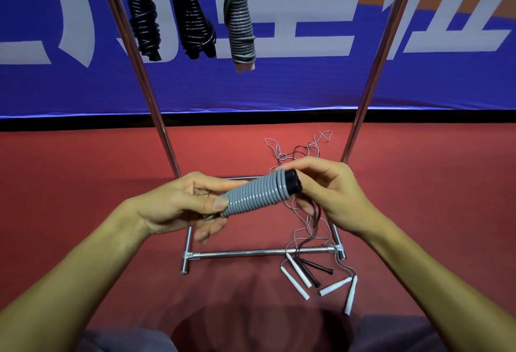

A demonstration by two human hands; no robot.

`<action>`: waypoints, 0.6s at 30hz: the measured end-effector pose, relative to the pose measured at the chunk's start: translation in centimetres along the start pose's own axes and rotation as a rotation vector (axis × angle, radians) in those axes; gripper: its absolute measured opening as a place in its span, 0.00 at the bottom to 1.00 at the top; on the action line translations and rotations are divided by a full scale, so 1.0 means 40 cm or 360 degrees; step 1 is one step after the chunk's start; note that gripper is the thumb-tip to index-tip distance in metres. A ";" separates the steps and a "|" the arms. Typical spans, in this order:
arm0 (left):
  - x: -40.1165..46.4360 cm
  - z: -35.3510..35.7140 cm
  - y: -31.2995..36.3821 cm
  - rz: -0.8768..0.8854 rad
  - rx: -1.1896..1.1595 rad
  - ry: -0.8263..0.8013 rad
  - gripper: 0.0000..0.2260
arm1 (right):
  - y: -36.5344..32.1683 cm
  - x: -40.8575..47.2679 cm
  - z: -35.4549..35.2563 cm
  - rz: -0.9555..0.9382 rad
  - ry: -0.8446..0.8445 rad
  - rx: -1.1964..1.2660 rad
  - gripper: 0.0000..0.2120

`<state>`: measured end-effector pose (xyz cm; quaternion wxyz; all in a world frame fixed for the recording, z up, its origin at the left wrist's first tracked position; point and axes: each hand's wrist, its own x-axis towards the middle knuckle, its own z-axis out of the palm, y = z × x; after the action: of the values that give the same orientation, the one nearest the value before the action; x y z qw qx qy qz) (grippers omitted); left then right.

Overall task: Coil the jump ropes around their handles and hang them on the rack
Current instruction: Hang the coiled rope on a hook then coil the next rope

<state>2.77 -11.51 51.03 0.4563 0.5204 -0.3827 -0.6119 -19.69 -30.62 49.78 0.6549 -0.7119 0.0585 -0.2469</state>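
At frame centre, the left hand [178,203] pinches a grey-coiled jump rope handle [255,193] while the right hand [324,195] pinches its black end, where a loosened grip would likely let the coils spring undone.

The floor [83,184] is red and meets a blue banner [279,86] at its far edge. The metal rack [259,253] stands on the floor; its base bars lie flat on it, and two upright poles rise from them. By the right end of the near base bar, loose jump ropes [304,228] lie in a tangle, thin grey and dark cords crossing over that bar. Nearer than the bar, four white handles [300,270] and two black handles [315,266] rest on the floor, spread like a fan.
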 end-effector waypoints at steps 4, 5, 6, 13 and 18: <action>0.018 0.008 0.008 0.0052 -0.0100 0.0118 0.33 | 0.012 0.000 0.014 0.0052 0.0034 0.0075 0.14; 0.026 0.012 0.007 0.0071 -0.0094 0.0180 0.28 | 0.011 0.000 0.016 0.0071 0.0019 0.0098 0.14; 0.028 0.017 0.010 0.0066 -0.0048 0.0226 0.23 | 0.009 0.000 0.019 0.0073 0.0009 0.0087 0.14; 0.044 0.047 0.007 0.0154 0.0247 0.0425 0.22 | 0.045 0.009 0.037 0.0130 0.0266 0.0122 0.06; 0.052 0.055 -0.003 0.0144 0.0444 0.0404 0.27 | 0.070 0.013 0.044 0.0214 0.0301 0.0261 0.07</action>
<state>0.51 -13.46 50.67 0.4515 0.6340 -0.4260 -0.4613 -17.81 -29.61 47.20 0.7175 -0.6240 0.1472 -0.2722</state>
